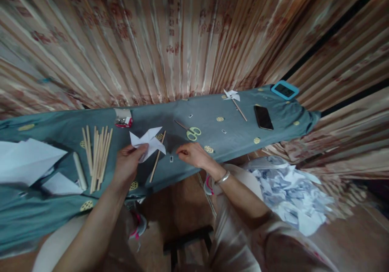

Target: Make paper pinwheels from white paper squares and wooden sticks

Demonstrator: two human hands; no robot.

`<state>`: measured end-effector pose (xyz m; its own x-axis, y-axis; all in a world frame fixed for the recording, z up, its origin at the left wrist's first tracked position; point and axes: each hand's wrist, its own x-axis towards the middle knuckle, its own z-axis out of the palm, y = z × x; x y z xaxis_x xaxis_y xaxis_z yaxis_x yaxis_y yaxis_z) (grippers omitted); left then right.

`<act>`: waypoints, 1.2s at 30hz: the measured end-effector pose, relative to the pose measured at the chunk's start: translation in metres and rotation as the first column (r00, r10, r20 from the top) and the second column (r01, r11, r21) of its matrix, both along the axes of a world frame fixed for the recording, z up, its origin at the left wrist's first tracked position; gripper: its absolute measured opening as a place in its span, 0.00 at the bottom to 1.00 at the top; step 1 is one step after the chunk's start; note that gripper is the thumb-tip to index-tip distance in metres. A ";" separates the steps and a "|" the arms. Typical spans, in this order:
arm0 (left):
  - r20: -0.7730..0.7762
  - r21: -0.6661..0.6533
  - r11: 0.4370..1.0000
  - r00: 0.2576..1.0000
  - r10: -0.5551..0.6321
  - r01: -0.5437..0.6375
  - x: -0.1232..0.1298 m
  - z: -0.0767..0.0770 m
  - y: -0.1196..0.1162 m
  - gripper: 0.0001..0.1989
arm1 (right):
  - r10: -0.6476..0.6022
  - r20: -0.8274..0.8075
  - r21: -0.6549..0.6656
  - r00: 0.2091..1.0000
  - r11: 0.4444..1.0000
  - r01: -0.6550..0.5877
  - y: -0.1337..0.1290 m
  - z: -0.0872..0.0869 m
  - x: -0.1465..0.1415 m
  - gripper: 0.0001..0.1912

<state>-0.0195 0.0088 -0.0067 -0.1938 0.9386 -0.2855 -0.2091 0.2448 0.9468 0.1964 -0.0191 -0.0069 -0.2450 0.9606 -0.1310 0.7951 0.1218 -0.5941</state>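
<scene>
A folded white paper pinwheel (152, 139) is pinched between the thumb and fingers of my left hand (131, 158), just above the table. Behind it, a single wooden stick (156, 162) lies slantwise on the cloth. My right hand (192, 154), with a bracelet at the wrist, is apart from the pinwheel, to its right. Its thumb and fingertips are drawn together; anything between them is too small to make out. Scissors with green handles (193, 133) lie beyond my right hand. A small red and white box (123, 119) of metal pins or tacks stands open at the back.
A row of wooden sticks (99, 156), a white tube-like stick (80, 171) and white paper sheets (27, 160) lie at left. At right are a finished pinwheel (232, 95), a phone (263, 117) and a blue-framed clock (285, 90). Paper scraps (291, 195) are heaped below the table.
</scene>
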 end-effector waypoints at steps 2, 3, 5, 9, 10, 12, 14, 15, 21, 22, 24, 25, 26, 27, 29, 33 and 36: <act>-0.005 -0.026 0.999 1.000 0.028 -0.028 -0.001 0.003 -0.008 0.13 | -0.007 -0.020 0.007 1.000 1.000 0.007 0.004 -0.002 0.000 0.15; -0.007 -0.036 0.999 0.999 0.034 -0.035 -0.001 0.005 -0.013 0.13 | -0.010 -0.030 0.012 0.999 1.000 0.010 0.007 -0.004 0.000 0.15; 0.003 -0.031 0.999 1.000 0.029 -0.029 -0.001 0.010 -0.020 0.14 | -0.019 -0.056 0.025 0.998 0.999 0.020 0.013 -0.007 -0.001 0.15; 0.002 0.015 0.999 0.999 0.033 -0.033 -0.004 0.023 -0.030 0.14 | -0.026 -0.065 0.060 0.998 0.998 0.030 0.020 -0.014 -0.006 0.13; 0.003 0.010 0.999 1.000 0.031 -0.031 -0.005 0.025 -0.031 0.14 | -0.023 -0.060 0.063 0.998 0.998 0.026 0.020 -0.015 -0.008 0.13; 0.022 0.007 0.999 0.999 0.038 -0.039 -0.005 0.028 -0.030 0.15 | -0.012 -0.052 0.066 0.999 0.998 0.015 0.019 -0.018 -0.010 0.13; 0.046 0.012 0.999 0.998 0.045 -0.046 -0.005 0.028 -0.027 0.14 | 0.010 -0.026 0.075 1.000 0.997 -0.008 0.016 -0.018 -0.010 0.14; 0.053 0.016 0.999 0.998 0.044 -0.044 -0.004 0.027 -0.025 0.14 | 0.023 0.000 0.084 1.000 0.996 -0.023 0.015 -0.017 -0.010 0.14; 0.046 0.035 0.999 0.999 -0.023 0.021 0.004 0.022 -0.011 0.13 | 0.097 0.199 0.109 0.975 0.987 -0.121 0.012 -0.008 0.001 0.12; 0.048 0.040 0.999 0.998 -0.032 0.030 0.005 0.022 -0.010 0.13 | 0.102 0.217 0.106 0.971 0.986 -0.128 0.012 -0.007 0.004 0.12; 0.054 0.047 0.998 0.998 -0.039 0.036 0.006 0.023 -0.009 0.12 | 0.094 0.235 0.098 0.967 0.988 -0.119 0.012 -0.006 0.008 0.12; 0.056 0.050 0.998 0.998 -0.043 0.040 0.007 0.024 -0.009 0.11 | 0.079 0.234 0.096 0.969 0.990 -0.104 0.012 -0.006 0.010 0.12; 0.056 0.053 0.997 0.997 -0.050 0.047 0.008 0.025 -0.008 0.11 | 0.057 0.225 0.098 0.973 0.992 -0.081 0.012 -0.006 0.011 0.13; 0.053 0.057 0.997 0.997 -0.059 0.056 0.009 0.026 -0.008 0.10 | 0.029 0.207 0.106 0.978 0.993 -0.052 0.012 -0.006 0.012 0.13; 0.041 0.066 0.995 0.996 -0.080 0.077 0.011 0.027 -0.008 0.10 | -0.043 0.154 0.136 0.987 0.991 0.022 0.013 -0.007 0.011 0.13; 0.053 0.089 0.993 0.995 -0.085 0.080 0.015 0.029 -0.005 0.10 | -0.048 0.046 0.162 0.998 0.986 0.040 0.016 -0.010 0.003 0.12; 0.075 0.114 0.990 0.993 -0.096 0.087 0.016 0.029 -0.003 0.11 | 0.053 0.060 0.179 0.997 0.982 -0.063 0.017 -0.013 -0.003 0.11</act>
<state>-0.0039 0.0058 0.0221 -0.0864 0.9779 -0.1903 -0.2671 0.1613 0.9501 0.1935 -0.0026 -0.0203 -0.2984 0.9540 0.0286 0.8144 0.2702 -0.5136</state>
